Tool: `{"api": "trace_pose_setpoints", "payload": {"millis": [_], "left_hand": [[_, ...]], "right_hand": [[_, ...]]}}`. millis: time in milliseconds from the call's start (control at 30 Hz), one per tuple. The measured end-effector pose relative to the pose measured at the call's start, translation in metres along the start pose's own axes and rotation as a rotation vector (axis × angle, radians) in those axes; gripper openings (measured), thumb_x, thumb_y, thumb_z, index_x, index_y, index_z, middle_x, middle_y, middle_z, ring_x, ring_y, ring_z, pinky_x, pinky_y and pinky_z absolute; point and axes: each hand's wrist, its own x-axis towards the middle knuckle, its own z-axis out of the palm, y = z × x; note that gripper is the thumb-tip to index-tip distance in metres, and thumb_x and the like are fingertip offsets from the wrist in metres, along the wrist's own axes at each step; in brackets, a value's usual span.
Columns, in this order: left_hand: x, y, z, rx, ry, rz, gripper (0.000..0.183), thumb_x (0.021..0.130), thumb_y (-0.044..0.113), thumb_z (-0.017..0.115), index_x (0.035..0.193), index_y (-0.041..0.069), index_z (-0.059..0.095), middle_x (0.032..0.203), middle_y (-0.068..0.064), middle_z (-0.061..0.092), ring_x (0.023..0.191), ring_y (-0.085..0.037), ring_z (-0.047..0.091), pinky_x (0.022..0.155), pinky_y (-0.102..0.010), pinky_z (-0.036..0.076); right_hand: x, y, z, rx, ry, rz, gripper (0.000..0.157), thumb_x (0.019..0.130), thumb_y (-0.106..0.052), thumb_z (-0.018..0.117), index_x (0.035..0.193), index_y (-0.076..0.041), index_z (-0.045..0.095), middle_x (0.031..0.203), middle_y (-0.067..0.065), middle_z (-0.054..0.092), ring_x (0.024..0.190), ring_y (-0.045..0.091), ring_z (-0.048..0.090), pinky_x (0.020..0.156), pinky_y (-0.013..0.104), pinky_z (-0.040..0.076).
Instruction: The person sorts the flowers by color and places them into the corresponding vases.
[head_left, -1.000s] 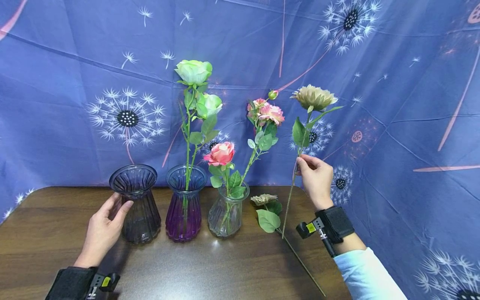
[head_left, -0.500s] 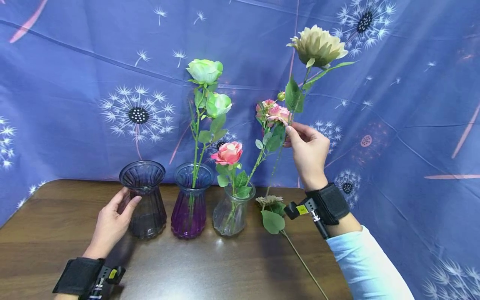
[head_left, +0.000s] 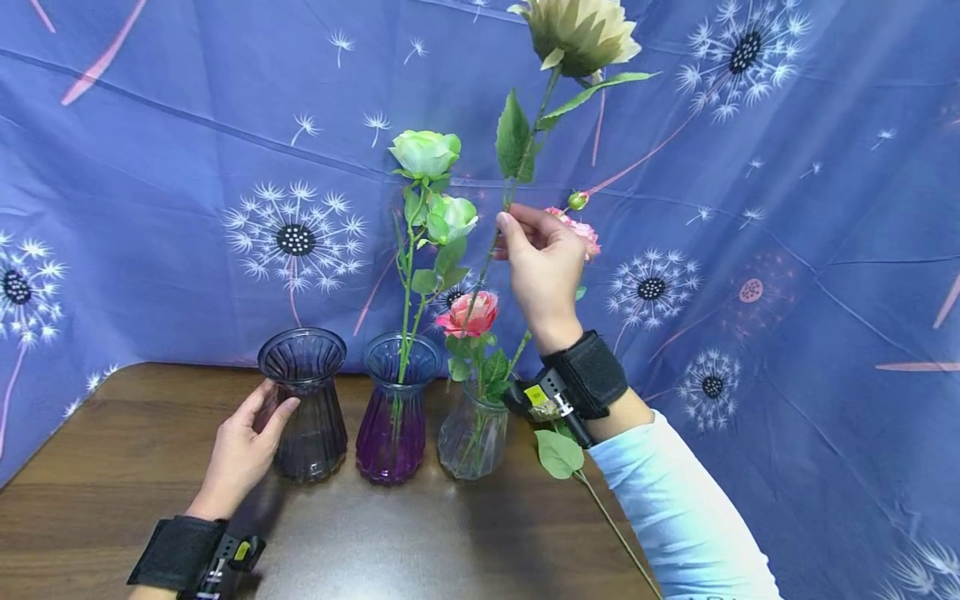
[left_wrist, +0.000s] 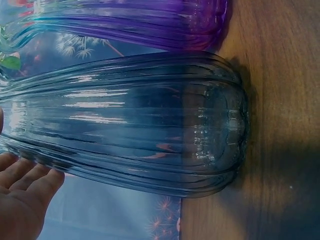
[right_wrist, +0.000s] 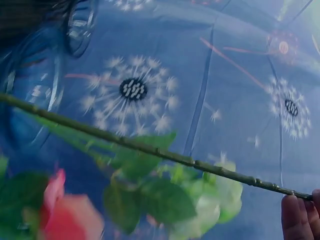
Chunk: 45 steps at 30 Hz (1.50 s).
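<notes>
My right hand (head_left: pixel 546 271) pinches the stem of a long artificial flower with a pale beige-green bloom (head_left: pixel 581 37), holding it upright in the air. The bloom reaches the top edge of the head view. In the right wrist view the bare lower stem (right_wrist: pixel 150 149) slants past the other flowers. At the left, a dark grey ribbed glass vase (head_left: pixel 311 437) stands on the table with nothing in it. My left hand (head_left: pixel 243 446) grips that vase at its neck, fingers on one side and thumb on the other. The left wrist view shows its fingertips against the glass (left_wrist: pixel 125 120).
A blue-purple vase (head_left: pixel 392 442) holds green-white roses (head_left: pixel 426 154). Beside it, a clear vase (head_left: pixel 471 442) holds a coral-pink rose (head_left: pixel 468 315) and pink flowers (head_left: pixel 583 235), partly behind my right hand. Another flower (head_left: pixel 561 454) lies on the table (head_left: pixel 360 550). A blue cloth (head_left: pixel 150 192) hangs behind.
My right hand has lifted the beige-green flower and carried it leftward, from over the lying flower to above the clear vase. My left hand stays at the grey vase; the head view has shifted slightly.
</notes>
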Motion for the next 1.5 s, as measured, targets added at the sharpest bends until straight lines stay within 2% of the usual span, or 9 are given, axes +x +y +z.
{"api": "trace_pose_setpoints", "payload": {"millis": [133,267,367,500,600,800,933,1167,1500], "left_hand": [[-0.001,0.0,0.0,0.001,0.01,-0.001,0.05,0.092,0.022,0.06,0.135,-0.001,0.047,0.127,-0.029,0.054,0.112,-0.041,0.054,0.081,0.01,0.029],[-0.001,0.002,0.001,-0.01,0.014,0.003,0.049,0.092,0.02,0.061,0.134,-0.002,0.048,0.126,-0.029,0.054,0.112,-0.042,0.054,0.081,0.009,0.03],[-0.001,0.003,0.001,-0.02,0.01,0.0,0.049,0.092,0.021,0.06,0.134,-0.002,0.048,0.126,-0.03,0.054,0.112,-0.042,0.054,0.082,0.009,0.03],[-0.001,0.002,0.001,-0.017,0.008,-0.012,0.049,0.092,0.022,0.06,0.134,-0.002,0.048,0.126,-0.03,0.054,0.113,-0.041,0.054,0.081,0.01,0.029],[-0.001,0.0,0.001,-0.006,0.006,-0.019,0.05,0.092,0.023,0.06,0.134,-0.001,0.048,0.127,-0.029,0.054,0.113,-0.04,0.054,0.081,0.01,0.029],[-0.002,-0.001,0.002,-0.005,0.013,-0.017,0.049,0.092,0.023,0.06,0.134,0.0,0.048,0.126,-0.028,0.055,0.113,-0.039,0.054,0.081,0.01,0.029],[-0.002,0.0,0.002,-0.008,0.018,-0.023,0.05,0.092,0.023,0.06,0.134,0.0,0.048,0.127,-0.027,0.055,0.113,-0.04,0.054,0.081,0.01,0.028],[0.0,-0.003,0.002,-0.012,0.021,-0.013,0.049,0.092,0.022,0.061,0.134,0.0,0.049,0.125,-0.029,0.055,0.113,-0.037,0.054,0.082,0.009,0.031],[0.0,0.001,0.001,-0.006,-0.006,-0.044,0.051,0.093,0.025,0.059,0.135,0.0,0.047,0.127,-0.028,0.054,0.114,-0.04,0.053,0.08,0.01,0.028]], "right_hand": [[-0.001,-0.006,0.021,0.072,-0.013,-0.022,0.018,0.086,0.002,0.063,0.1,0.013,0.065,0.086,0.029,0.066,0.056,0.004,0.06,0.056,0.023,0.057],[-0.002,-0.01,0.043,0.115,-0.022,-0.041,0.019,0.086,0.002,0.062,0.102,0.013,0.064,0.087,0.029,0.066,0.059,0.006,0.061,0.059,0.031,0.059],[-0.004,-0.012,0.059,0.134,-0.013,-0.046,0.019,0.087,0.001,0.062,0.102,0.013,0.063,0.086,0.027,0.066,0.062,0.015,0.063,0.061,0.037,0.059],[-0.01,-0.014,0.077,0.149,0.004,-0.049,0.019,0.087,0.0,0.062,0.1,0.012,0.063,0.083,0.022,0.065,0.064,0.018,0.061,0.061,0.034,0.059],[-0.016,-0.013,0.087,0.138,0.002,-0.062,0.018,0.087,-0.001,0.063,0.099,0.011,0.063,0.083,0.022,0.064,0.062,0.013,0.059,0.059,0.028,0.058],[-0.027,-0.004,0.098,0.129,-0.012,-0.038,0.018,0.087,-0.002,0.062,0.1,0.01,0.064,0.085,0.023,0.065,0.068,0.03,0.062,0.059,0.023,0.057],[-0.031,0.003,0.101,0.11,-0.015,-0.022,0.018,0.087,-0.003,0.063,0.1,0.009,0.064,0.084,0.021,0.065,0.068,0.025,0.062,0.061,0.026,0.058],[-0.037,0.011,0.104,0.105,-0.051,-0.024,0.017,0.087,-0.002,0.062,0.099,0.01,0.064,0.084,0.022,0.065,0.071,0.036,0.062,0.06,0.023,0.057],[-0.047,0.019,0.111,0.084,-0.116,0.017,0.019,0.089,-0.004,0.06,0.103,0.008,0.063,0.089,0.023,0.065,0.075,0.035,0.063,0.062,0.021,0.057]]}}
